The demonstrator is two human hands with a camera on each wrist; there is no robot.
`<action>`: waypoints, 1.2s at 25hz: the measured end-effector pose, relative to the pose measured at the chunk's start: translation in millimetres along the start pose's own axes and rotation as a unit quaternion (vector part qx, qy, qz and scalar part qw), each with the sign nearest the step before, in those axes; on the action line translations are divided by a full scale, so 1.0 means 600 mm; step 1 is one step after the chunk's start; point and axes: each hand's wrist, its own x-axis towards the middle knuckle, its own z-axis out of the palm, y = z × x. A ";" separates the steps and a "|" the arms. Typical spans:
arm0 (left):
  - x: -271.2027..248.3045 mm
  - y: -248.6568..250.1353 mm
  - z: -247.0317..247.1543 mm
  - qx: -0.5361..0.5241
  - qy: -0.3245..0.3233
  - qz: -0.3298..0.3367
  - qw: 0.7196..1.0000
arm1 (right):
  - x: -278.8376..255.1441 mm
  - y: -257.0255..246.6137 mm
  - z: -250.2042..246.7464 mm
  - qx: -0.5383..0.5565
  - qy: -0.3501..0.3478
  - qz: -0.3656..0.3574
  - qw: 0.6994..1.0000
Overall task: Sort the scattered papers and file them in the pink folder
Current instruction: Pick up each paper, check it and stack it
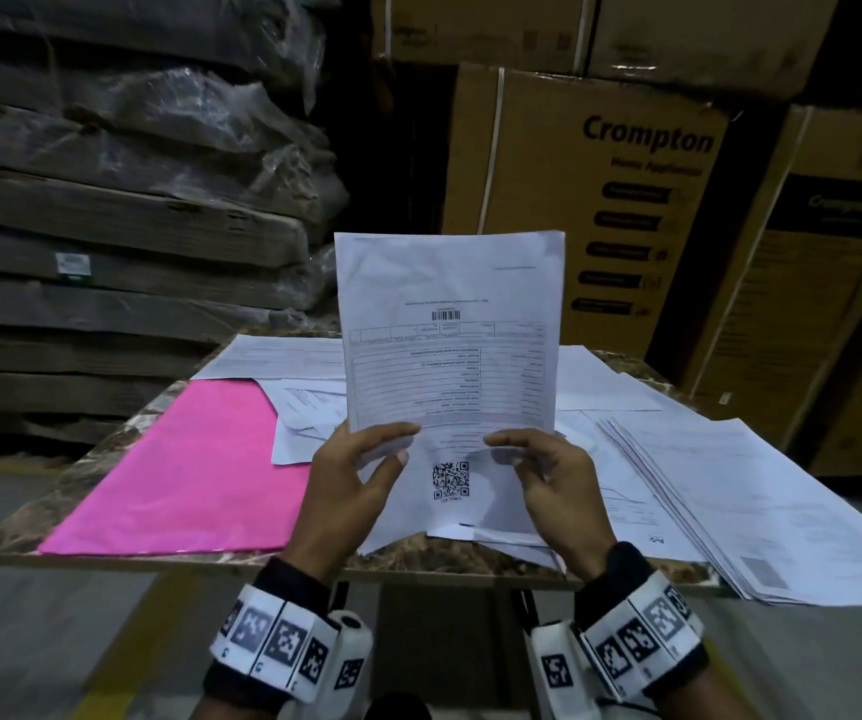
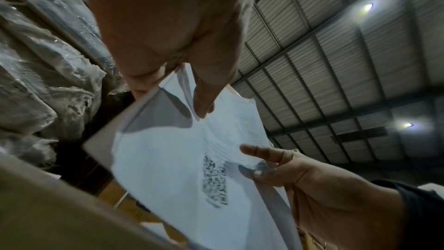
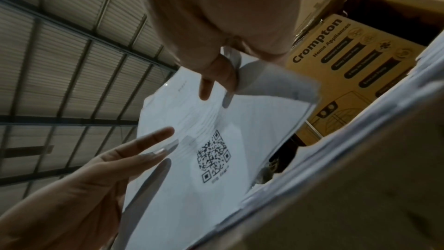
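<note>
I hold a thin sheaf of white printed papers (image 1: 449,330) upright over the table, text upside down and a QR code near its lower edge. My left hand (image 1: 366,459) pinches its lower left part, thumb in front and fingers behind. My right hand (image 1: 538,459) pinches the lower right part the same way. The left wrist view shows my left hand (image 2: 204,100) with its thumb on the papers (image 2: 168,159). In the right wrist view my right hand (image 3: 206,86) lays its thumb on the papers (image 3: 252,121). A closed pink folder (image 1: 184,470) lies flat on the table's left half.
Loose white sheets (image 1: 272,356) cover the back and middle of the marble-patterned table (image 1: 106,444). A fanned stack of papers (image 1: 761,506) overhangs its right front corner. Brown cartons (image 1: 600,200) stand behind on the right, and wrapped flat packs (image 1: 132,200) are piled behind on the left.
</note>
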 end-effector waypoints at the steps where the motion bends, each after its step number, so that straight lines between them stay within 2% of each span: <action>1: 0.004 0.004 -0.004 -0.007 0.008 0.009 1.000 | 0.005 -0.002 -0.004 0.006 0.009 -0.005 1.000; 3: 0.009 0.007 -0.012 -0.003 0.023 0.023 0.999 | 0.010 -0.002 -0.019 0.013 0.022 -0.009 1.000; 8: -0.002 0.013 -0.020 0.027 0.060 0.026 0.998 | 0.010 0.005 -0.075 -0.082 0.033 -0.034 0.995; 10: -0.003 0.013 -0.020 0.071 0.085 0.020 0.994 | 0.010 0.010 -0.095 -0.127 0.008 -0.018 0.992; 13: -0.003 0.017 -0.028 0.143 0.099 0.032 0.984 | 0.003 0.011 -0.117 -0.177 -0.071 0.003 0.982; 15: -0.007 0.029 -0.032 0.151 0.061 0.035 0.986 | -0.009 0.004 -0.128 -0.213 -0.124 -0.005 0.969; 18: -0.011 0.051 -0.036 0.068 -0.037 0.020 0.997 | -0.019 -0.007 -0.131 -0.223 -0.165 -0.030 0.960; 20: -0.013 0.050 -0.039 0.055 -0.032 0.017 0.998 | -0.023 -0.006 -0.133 -0.211 -0.157 -0.039 0.964; 24: -0.017 0.037 -0.051 0.008 0.022 -0.013 1.000 | -0.037 -0.003 -0.153 -0.176 -0.098 -0.064 0.977; 27: -0.022 0.025 -0.059 -0.042 0.069 -0.022 0.996 | -0.051 0.004 -0.167 -0.092 -0.032 -0.020 0.995; 30: -0.024 0.017 -0.063 -0.090 0.099 -0.016 0.991 | -0.063 0.003 -0.162 0.021 0.010 0.036 0.999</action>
